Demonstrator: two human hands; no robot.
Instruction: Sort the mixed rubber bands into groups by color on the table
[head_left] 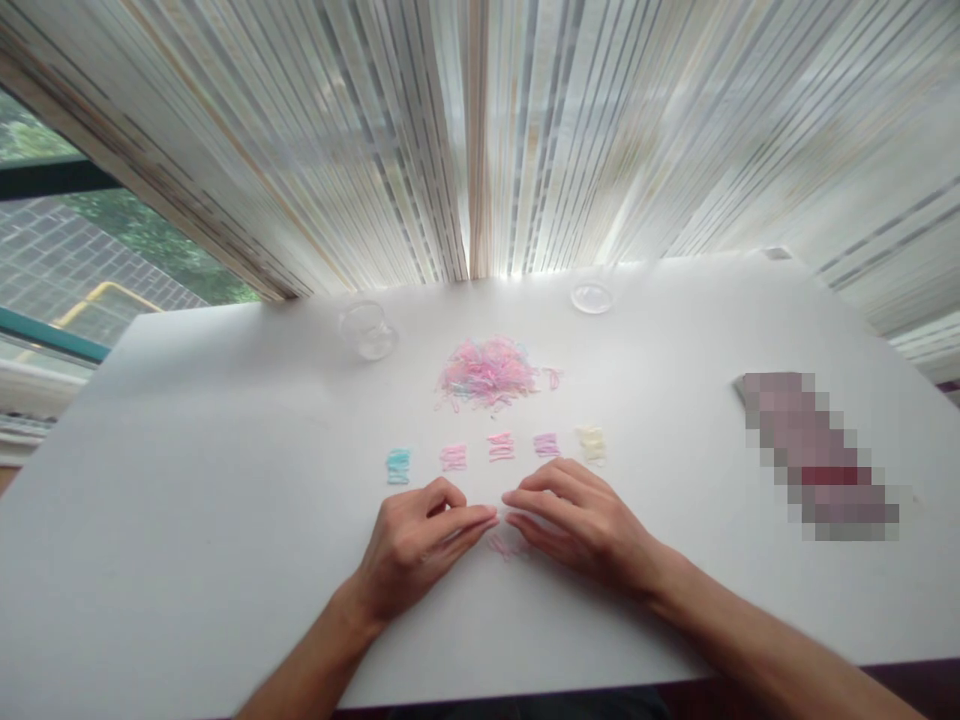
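My left hand (424, 535) is closed in a pinch, thumb against forefinger; what sits between the tips is too small to make out. Facing it, my right hand (577, 515) keeps its thumb and forefinger slightly apart, with nothing visible between them. Just below the fingertips lie a few loose pink elastic bands (504, 546). Beyond my hands runs a row of small band groups: blue bands (398, 466), light pink bands (453, 458), deeper pink bands (501, 446), purple bands (547, 444) and pale yellow bands (592, 445). Behind them is a mixed pile of elastic bands (491, 372).
The white table (187, 520) stands against a striped curtain (420, 140). Toward its back are a clear round container (369, 335) on the left and a clear shallow dish (592, 297) on the right. A blurred-out flat pinkish object (814, 450) lies at the right.
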